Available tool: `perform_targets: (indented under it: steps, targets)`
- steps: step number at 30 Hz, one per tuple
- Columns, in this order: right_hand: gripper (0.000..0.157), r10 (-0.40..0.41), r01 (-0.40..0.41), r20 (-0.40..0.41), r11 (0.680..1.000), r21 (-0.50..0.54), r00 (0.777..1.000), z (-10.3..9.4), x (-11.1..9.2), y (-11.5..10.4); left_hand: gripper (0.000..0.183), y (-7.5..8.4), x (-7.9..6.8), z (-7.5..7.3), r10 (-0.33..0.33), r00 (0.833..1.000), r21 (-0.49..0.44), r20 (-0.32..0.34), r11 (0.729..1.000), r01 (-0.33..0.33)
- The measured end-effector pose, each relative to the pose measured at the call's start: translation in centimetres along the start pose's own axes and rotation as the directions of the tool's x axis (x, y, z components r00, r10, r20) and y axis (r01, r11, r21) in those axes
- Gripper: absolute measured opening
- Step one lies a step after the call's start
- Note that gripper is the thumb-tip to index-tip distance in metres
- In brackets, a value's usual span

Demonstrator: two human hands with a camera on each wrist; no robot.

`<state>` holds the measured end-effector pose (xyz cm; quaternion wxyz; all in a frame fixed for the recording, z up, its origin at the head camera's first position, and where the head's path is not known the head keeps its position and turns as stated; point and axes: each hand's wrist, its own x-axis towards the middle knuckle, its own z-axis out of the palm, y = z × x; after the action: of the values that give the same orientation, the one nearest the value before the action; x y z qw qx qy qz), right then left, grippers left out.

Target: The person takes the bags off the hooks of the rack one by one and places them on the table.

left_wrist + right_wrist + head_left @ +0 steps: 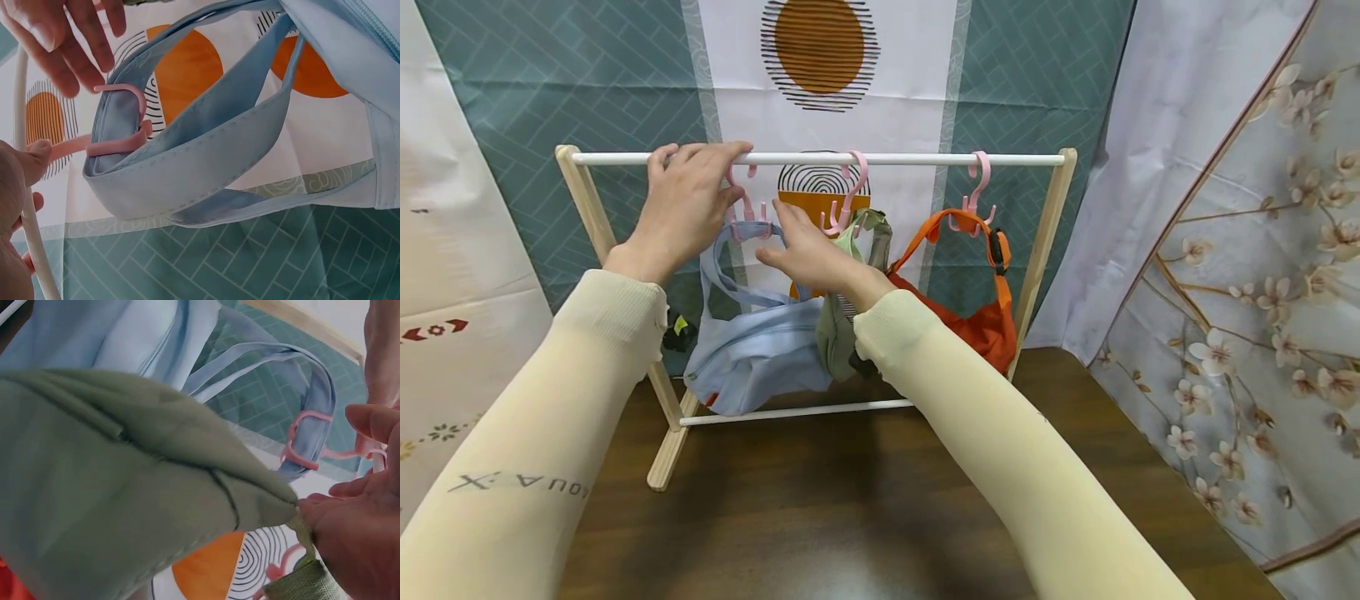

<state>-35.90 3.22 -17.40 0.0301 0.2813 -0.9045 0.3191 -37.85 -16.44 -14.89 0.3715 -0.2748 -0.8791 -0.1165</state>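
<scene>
The white rail (917,159) under the left hand (681,200) looks smooth, metal or plastic unclear; the pink hook (119,146) beside that grip looks like smooth plastic. Below the grip, the blue bag (760,350) is soft matt cloth, as is the green bag (125,487) near the right hand (816,250), its webbing (303,582) coarsely woven. Well below, the tabletop (790,517) shows glossy wood grain.

Pale blue is being shown by one bag (760,350), green by a second bag (125,487), orange-red by a third bag (992,333) — pink by the hooks (119,146) — and pale brickwork by teal cloth (1037,67).
</scene>
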Motion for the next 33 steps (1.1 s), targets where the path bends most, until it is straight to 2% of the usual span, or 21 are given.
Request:
perform_targets:
  steps: [11,17,27,33]
  targets:
    - [0.083,0.009,-0.008,-0.020,0.999,0.045,1.000,0.5,0.4,0.3,0.060,0.2,0.5,0.2,-0.018,1.000,-0.026,-0.005,0.999,0.018]
    - [0.081,-0.012,0.014,-0.032,0.995,0.094,0.999,1.4,0.7,0.6,0.060,0.1,0.0,0.1,-0.038,0.999,-0.053,-0.015,0.998,0.037]
    - [0.076,0.003,0.002,-0.070,0.997,0.077,0.998,1.9,1.4,1.1,0.059,0.1,-0.1,0.1,-0.037,0.999,-0.070,-0.037,0.997,0.034]
    - [0.075,0.007,-0.003,-0.062,0.998,0.058,0.998,2.1,1.8,1.7,0.059,0.1,0.0,0.3,-0.048,0.998,-0.073,-0.032,0.996,0.045]
